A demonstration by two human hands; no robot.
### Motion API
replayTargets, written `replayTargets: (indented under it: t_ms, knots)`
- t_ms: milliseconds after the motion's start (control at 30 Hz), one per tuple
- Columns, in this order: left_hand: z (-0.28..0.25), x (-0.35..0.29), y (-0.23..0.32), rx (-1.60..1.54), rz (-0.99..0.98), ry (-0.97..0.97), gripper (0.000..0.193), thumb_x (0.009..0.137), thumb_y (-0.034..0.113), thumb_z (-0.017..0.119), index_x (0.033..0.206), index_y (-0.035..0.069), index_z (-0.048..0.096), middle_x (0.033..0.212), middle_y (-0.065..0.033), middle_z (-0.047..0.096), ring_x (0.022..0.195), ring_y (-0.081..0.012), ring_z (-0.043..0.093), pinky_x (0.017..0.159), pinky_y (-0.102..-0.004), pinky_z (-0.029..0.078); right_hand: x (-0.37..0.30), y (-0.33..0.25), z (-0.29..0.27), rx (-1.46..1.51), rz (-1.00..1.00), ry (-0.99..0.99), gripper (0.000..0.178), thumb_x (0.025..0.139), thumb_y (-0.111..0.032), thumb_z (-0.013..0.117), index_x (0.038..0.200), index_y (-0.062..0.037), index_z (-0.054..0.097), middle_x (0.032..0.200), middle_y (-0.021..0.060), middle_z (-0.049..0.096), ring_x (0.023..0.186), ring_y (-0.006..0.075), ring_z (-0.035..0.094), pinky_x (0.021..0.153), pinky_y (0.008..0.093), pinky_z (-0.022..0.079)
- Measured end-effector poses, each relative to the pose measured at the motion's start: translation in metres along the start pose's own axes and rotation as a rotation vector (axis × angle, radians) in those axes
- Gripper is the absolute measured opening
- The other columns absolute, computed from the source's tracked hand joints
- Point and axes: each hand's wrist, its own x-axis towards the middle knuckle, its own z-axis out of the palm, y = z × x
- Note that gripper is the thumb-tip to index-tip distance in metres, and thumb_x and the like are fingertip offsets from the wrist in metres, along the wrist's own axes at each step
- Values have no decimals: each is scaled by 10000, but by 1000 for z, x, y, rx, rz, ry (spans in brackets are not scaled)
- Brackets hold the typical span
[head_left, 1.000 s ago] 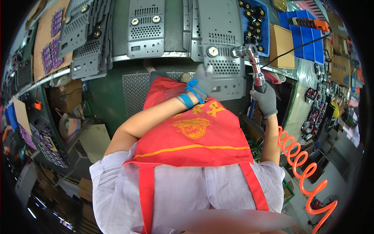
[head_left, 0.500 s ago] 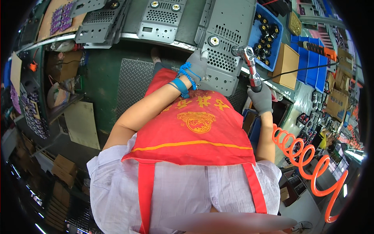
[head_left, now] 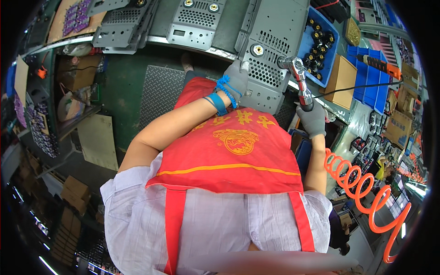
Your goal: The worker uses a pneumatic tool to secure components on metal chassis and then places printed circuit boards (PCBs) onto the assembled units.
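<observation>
A grey perforated metal panel point(head_left: 265, 75) lies on the bench in front of me, its near end jutting past the bench edge. My left hand point(head_left: 236, 79), gloved in grey with a blue coiled cord at the wrist, is closed on the panel's left edge, thumb on top. A brass-coloured fitting with a nut point(head_left: 257, 50) sits in the panel. My gloved right hand point(head_left: 312, 120) is wrapped round the dark grip of a chrome ratchet wrench point(head_left: 302, 84). The wrench's round head rests at the panel's right side, hiding whatever is under it.
Right of the panel stands a blue bin point(head_left: 332, 55) of black fittings, beside a cardboard box point(head_left: 340, 82) and blue trays point(head_left: 370, 91). Another grey panel point(head_left: 195, 20) and a stack of panels point(head_left: 123, 27) lie leftward. An orange coiled hose point(head_left: 362, 183) hangs by my right arm.
The bench scene has shifted slightly rightward and up in the view. Both hands keep their holds, and the wrench head stays at the panel's right side. Another person now shows at lower right.
</observation>
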Motion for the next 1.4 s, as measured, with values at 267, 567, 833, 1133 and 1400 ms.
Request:
replayTargets:
  t_ms: [267, 567, 833, 1133, 1400]
  knots:
    - [3, -3, -4, 132, 163, 113, 346, 968, 288, 450, 980, -37, 571, 691, -150, 584, 536, -251, 582, 459, -347, 463, 0, 6, 11, 30, 16, 36, 330, 707, -238, 686, 947, -23, 617, 796, 179, 647, 742, 337, 631, 689, 381, 477]
    - [-6, -4, 12, 101, 33, 18, 357, 973, 293, 450, 1047, -40, 557, 753, -138, 594, 539, -223, 597, 444, -324, 482, -6, -7, -6, -11, -14, 41, 315, 705, -208, 690, 947, -17, 629, 791, 135, 650, 714, 251, 611, 686, 355, 470]
    - [6, 10, -12, 163, 107, 53, 371, 969, 320, 462, 1115, -8, 557, 775, -137, 597, 522, -227, 585, 457, -340, 504, 5, -53, -15, 39, -118, -59, 403, 699, -235, 690, 1014, 4, 614, 814, 172, 644, 753, 294, 626, 716, 370, 467]
    - [11, 2, -2, 168, 7, 95, 346, 928, 323, 515, 955, -20, 555, 869, -272, 612, 845, -459, 583, 711, -496, 479, 21, -65, 2, -50, -153, -98, 386, 718, -211, 673, 1037, -3, 613, 825, 146, 653, 723, 225, 615, 730, 339, 475]
    - [10, -5, 13, 193, 28, 136, 361, 938, 337, 508, 953, -18, 566, 827, -266, 614, 785, -459, 591, 643, -482, 493, 20, -67, 2, -72, -128, -102, 407, 723, -235, 664, 1074, -34, 616, 887, 187, 659, 823, 309, 632, 773, 365, 483]
